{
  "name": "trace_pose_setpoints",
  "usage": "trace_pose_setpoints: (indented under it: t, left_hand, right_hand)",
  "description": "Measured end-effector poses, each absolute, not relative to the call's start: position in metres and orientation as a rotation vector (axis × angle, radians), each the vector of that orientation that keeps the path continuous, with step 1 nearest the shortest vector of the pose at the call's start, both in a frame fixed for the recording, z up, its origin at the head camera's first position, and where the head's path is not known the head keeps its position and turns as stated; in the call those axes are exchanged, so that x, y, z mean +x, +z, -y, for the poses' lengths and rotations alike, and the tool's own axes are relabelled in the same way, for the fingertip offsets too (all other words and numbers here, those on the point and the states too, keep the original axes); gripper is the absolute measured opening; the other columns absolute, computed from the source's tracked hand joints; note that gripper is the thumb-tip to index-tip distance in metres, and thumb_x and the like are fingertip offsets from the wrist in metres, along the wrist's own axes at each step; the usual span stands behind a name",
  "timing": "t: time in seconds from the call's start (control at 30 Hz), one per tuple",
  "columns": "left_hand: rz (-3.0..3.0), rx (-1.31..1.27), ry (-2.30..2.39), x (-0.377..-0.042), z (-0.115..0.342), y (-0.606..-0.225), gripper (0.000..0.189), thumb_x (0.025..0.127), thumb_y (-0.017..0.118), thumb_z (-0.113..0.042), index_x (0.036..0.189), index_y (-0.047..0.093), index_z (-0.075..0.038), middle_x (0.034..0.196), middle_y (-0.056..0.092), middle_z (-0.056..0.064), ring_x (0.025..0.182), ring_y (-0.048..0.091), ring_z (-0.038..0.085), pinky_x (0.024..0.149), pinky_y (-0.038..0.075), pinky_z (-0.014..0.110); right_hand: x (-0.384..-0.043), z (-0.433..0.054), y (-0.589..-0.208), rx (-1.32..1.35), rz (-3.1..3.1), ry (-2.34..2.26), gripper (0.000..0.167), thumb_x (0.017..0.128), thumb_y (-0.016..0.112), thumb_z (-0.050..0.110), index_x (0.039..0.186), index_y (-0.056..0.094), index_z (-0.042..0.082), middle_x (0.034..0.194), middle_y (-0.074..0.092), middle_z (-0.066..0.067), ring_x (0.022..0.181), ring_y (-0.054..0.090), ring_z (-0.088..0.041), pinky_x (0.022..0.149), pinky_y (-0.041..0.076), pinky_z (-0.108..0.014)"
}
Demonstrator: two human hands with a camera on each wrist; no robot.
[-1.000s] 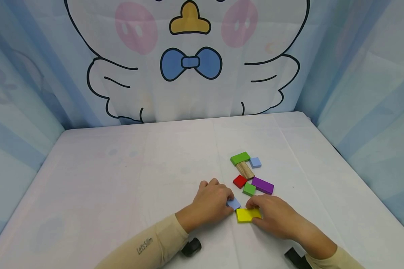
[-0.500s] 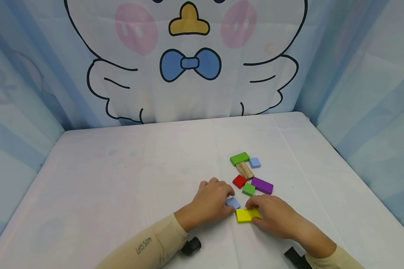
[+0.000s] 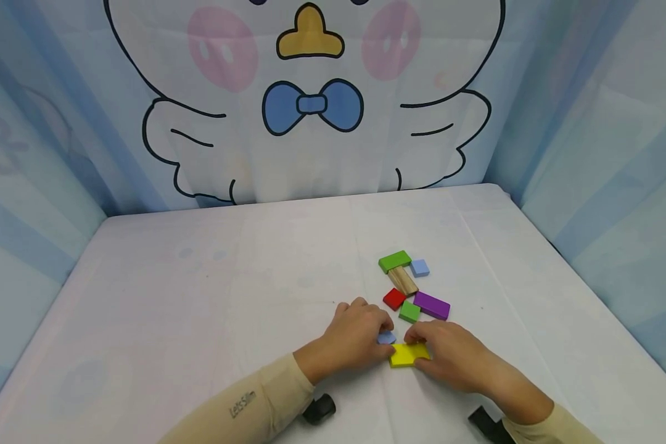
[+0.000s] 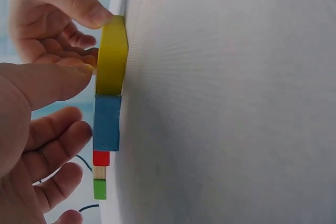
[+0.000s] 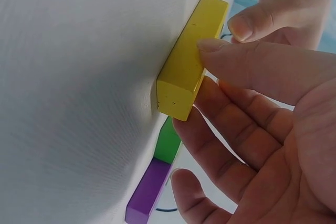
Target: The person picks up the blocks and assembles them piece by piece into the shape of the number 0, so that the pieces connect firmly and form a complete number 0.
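Note:
My right hand (image 3: 456, 356) pinches a flat yellow block (image 3: 404, 356) by its right end, thumb on the near side and fingers on the far side. The block lies on the white table. Over a small light blue block (image 3: 386, 338), my left hand (image 3: 356, 336) hovers with loosely bent fingers. Its thumb tip (image 4: 81, 72) is right at the yellow block's upper edge, and its fingertips (image 4: 81, 132) are close above the blue block's top. The blue block adjoins the yellow one's far left corner; the left hand partly covers it in the head view.
Beyond the hands, several blocks form a crooked chain: small green (image 3: 409, 311), purple (image 3: 431, 305), red (image 3: 394, 299), plain wood (image 3: 402, 280), long green (image 3: 394, 261) and another light blue (image 3: 420, 267). A printed cloth (image 3: 316, 160) hangs behind the table (image 3: 200, 308).
My left hand has shifted slightly right, its thumb now overlapping the yellow block's left corner in the head view. The right hand and the yellow block have stayed in place.

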State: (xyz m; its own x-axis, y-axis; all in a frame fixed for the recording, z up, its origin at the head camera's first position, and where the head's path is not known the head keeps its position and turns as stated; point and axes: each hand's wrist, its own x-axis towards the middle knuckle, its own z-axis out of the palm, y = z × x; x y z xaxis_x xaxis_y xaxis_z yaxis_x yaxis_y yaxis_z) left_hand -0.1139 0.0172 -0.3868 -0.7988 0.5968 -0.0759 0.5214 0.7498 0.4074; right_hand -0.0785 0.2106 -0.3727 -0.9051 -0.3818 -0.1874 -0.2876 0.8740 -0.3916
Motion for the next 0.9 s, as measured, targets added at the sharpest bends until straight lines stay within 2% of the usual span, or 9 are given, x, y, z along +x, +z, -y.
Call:
trace_pose_setpoints:
  t: [0.6, 0.9]
  left_hand:
    - [-2.777, 0.882, 0.537, -0.114, -0.019, -0.389, 0.034, 0.085, 0.080, -0.041, 0.109, 0.075, -0.018, 0.093, 0.066, -0.010, 0.090, 0.050, 0.013, 0.077, 0.037, 0.033]
    - [-2.780, 0.854, 0.501, -0.112, -0.020, -0.388, 0.034, 0.085, 0.080, -0.041, 0.110, 0.074, -0.019, 0.093, 0.065, -0.010, 0.091, 0.049, 0.013, 0.076, 0.037, 0.032]
  right_hand:
    - [-0.079, -0.211, -0.371, -0.528, -2.793, -0.511, 0.032, 0.079, 0.085, 0.016, 0.108, 0.070, 0.013, 0.100, 0.067, 0.006, 0.091, 0.060, -0.015, 0.089, 0.052, -0.041]
    - [-0.086, -0.222, -0.361, -0.466, -2.826, -0.558, 0.035, 0.082, 0.082, 0.022, 0.112, 0.068, 0.011, 0.107, 0.068, 0.001, 0.100, 0.063, -0.024, 0.088, 0.052, -0.048]
